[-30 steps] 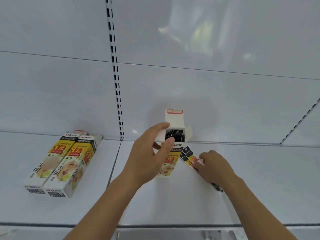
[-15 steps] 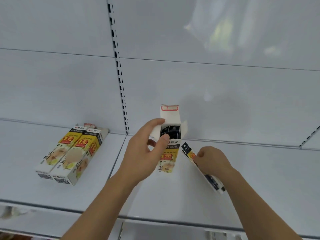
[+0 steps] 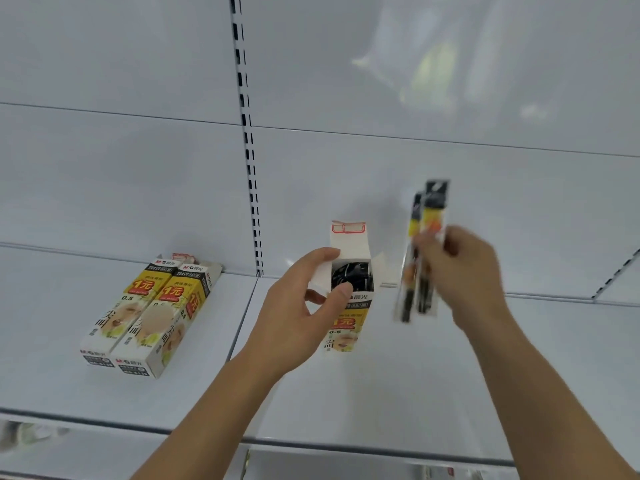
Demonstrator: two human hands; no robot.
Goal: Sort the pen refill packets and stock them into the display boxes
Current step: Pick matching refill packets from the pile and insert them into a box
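Head view: my left hand [image 3: 294, 317] grips the open, part-filled box [image 3: 349, 296] mid-shelf [image 3: 346, 393], my right fingers [image 3: 433, 244] pinch two packets [image 3: 420, 258] not yet stocked.

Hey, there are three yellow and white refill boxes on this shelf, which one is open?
The yellow and white box gripped by the left hand, its white top flap up. The two boxes at far left lie unopened.

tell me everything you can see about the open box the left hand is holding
The open display box is a slim white, yellow and black carton standing on the white shelf. Its top flap stands up, with a red-outlined label; side flaps are spread. Dark packet tops show inside. The left hand grips its upper end, thumb on the front rim.
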